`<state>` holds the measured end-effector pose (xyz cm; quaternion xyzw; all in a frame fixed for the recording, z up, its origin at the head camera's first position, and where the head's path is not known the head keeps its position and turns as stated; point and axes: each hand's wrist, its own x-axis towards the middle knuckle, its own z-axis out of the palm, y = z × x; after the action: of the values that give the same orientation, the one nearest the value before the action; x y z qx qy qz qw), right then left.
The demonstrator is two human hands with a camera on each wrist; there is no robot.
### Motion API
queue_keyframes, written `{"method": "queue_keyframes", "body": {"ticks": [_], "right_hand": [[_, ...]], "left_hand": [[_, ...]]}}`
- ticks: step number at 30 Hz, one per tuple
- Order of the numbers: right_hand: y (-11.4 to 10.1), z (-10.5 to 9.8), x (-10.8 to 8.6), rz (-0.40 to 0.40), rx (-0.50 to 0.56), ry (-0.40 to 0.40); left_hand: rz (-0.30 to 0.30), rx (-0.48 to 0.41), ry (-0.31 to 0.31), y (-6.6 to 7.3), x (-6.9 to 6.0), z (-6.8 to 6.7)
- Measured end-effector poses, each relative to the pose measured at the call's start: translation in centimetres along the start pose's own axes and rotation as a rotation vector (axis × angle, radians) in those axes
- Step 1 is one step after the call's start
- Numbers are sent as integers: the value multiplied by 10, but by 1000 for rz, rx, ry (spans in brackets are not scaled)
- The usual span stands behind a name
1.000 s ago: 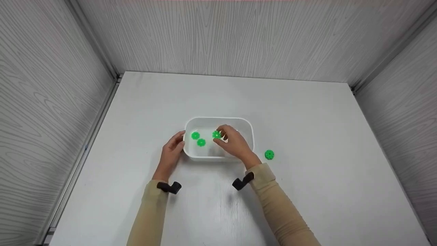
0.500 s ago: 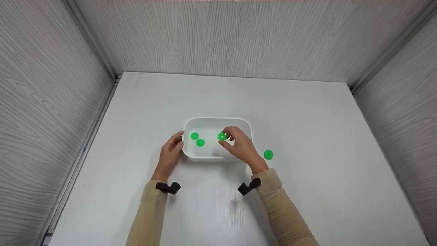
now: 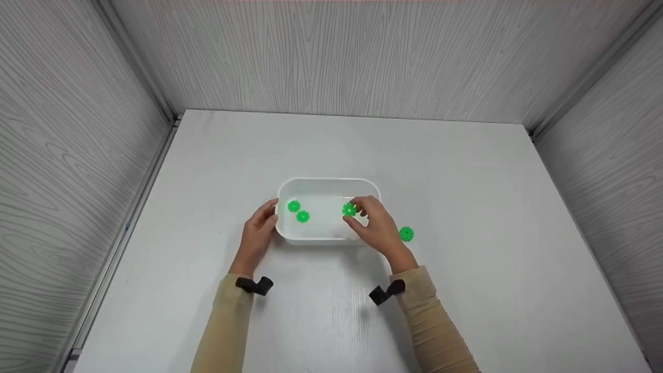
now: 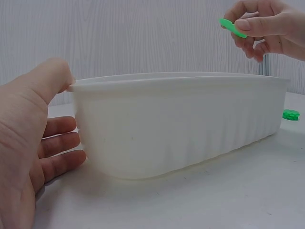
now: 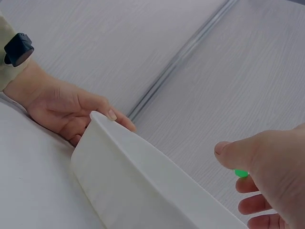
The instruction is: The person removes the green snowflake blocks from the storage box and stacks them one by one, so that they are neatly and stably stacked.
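Note:
A white plastic tub stands on the table. My left hand holds its left end: in the left wrist view the thumb lies at the rim and the fingers touch the end wall. My right hand pinches a green flower-shaped plastic disc by its edge, above the right part of the tub. In the left wrist view this disc is tilted and well clear of the rim. Two similar green discs, the upper disc and the lower disc, lie inside at the left.
Right of the tub, beside my right wrist, green discs lie on the white tabletop; from the side they look like a low stack. Grey wood-grain panels enclose the table at the back and both sides.
My right hand has moved to the right with the green disc, from the tub's middle to its right part. The left hand stays at the tub's left end.

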<state>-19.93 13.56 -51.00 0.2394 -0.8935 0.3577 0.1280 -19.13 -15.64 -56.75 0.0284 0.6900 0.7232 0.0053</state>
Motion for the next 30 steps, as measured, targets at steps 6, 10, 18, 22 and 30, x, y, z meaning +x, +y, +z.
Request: {"method": "queue_keyframes", "body": {"ticks": [6, 10, 18, 22, 30], "right_hand": [[7, -2, -10, -28, -27, 68], [11, -5, -15, -21, -37, 96], [18, -11, -27, 53, -34, 127], [21, -14, -32, 70, -28, 145], [23, -20, -43, 100, -65, 173]], "left_hand": [[-4, -6, 15, -17, 7, -3], [-4, 6, 33, -22, 8, -2], [20, 21, 42, -24, 7, -2], [21, 11, 39, -24, 7, -2], [10, -33, 14, -14, 5, -2]]}}
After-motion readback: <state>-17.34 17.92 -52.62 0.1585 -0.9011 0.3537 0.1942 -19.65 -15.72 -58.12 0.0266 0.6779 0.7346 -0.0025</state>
